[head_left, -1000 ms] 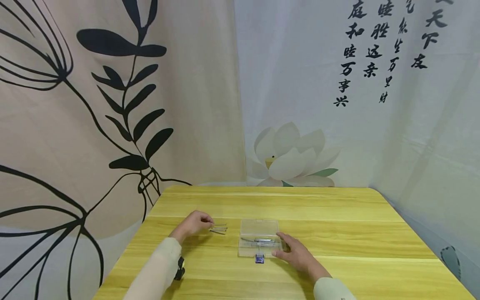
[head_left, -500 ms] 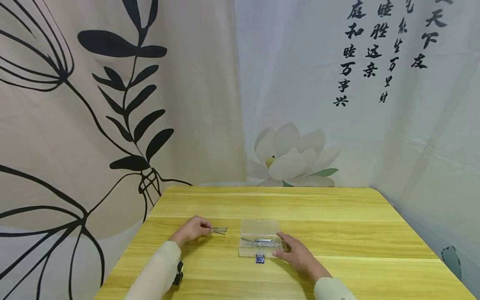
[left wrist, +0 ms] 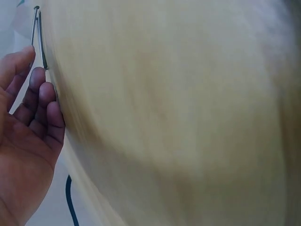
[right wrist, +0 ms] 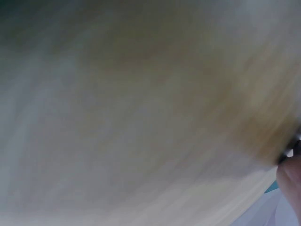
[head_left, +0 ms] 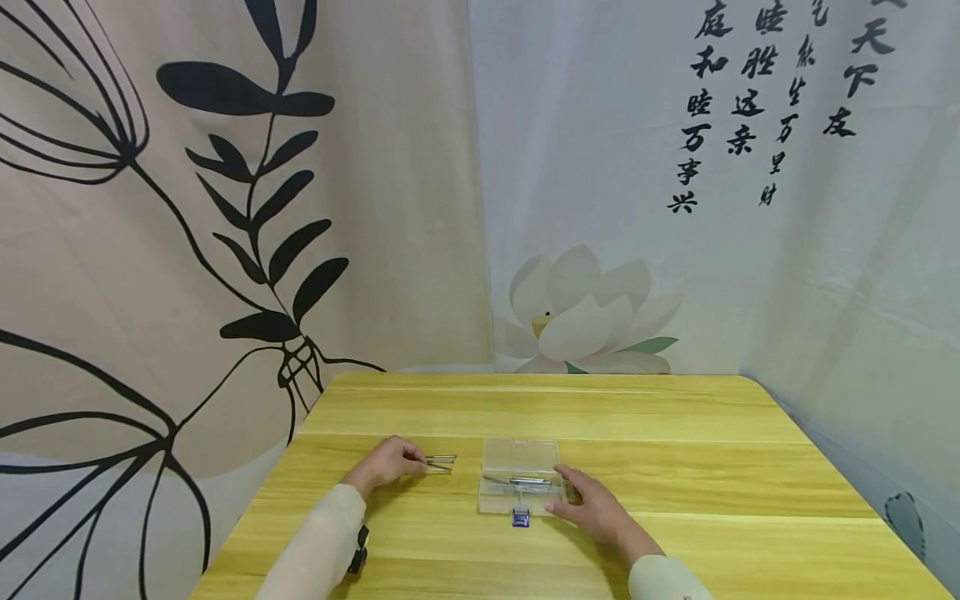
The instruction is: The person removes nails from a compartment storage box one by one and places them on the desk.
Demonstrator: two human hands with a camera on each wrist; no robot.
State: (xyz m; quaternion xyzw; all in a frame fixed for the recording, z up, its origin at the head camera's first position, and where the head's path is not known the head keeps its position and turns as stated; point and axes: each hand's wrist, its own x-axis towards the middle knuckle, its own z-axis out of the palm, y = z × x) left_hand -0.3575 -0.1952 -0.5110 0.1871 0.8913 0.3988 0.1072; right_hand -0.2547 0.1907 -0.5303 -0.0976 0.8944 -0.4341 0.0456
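Several thin metal nails (head_left: pixel 442 457) lie side by side on the table, left of the box. My left hand (head_left: pixel 390 462) is at their near ends and pinches one nail (left wrist: pixel 33 30) between thumb and fingers. A clear plastic box (head_left: pixel 498 502) lies with its lid (head_left: pixel 520 454) folded back, and more nails (head_left: pixel 529 481) rest inside it. My right hand (head_left: pixel 596 506) holds the box by its right side, thumb toward the front corner and fingers further back. In the right wrist view only a fingertip (right wrist: pixel 291 176) shows at the edge.
A blue latch (head_left: pixel 521 518) sticks out from the front of the box. The wood-grain table (head_left: pixel 675 467) reaches back to a printed curtain (head_left: pixel 420 208) with plants and writing. A black strap (head_left: pixel 360 550) sits at the left sleeve.
My left hand has come down and slightly toward me, and the nail held above the others has come down among them. The right hand and the box stay put.
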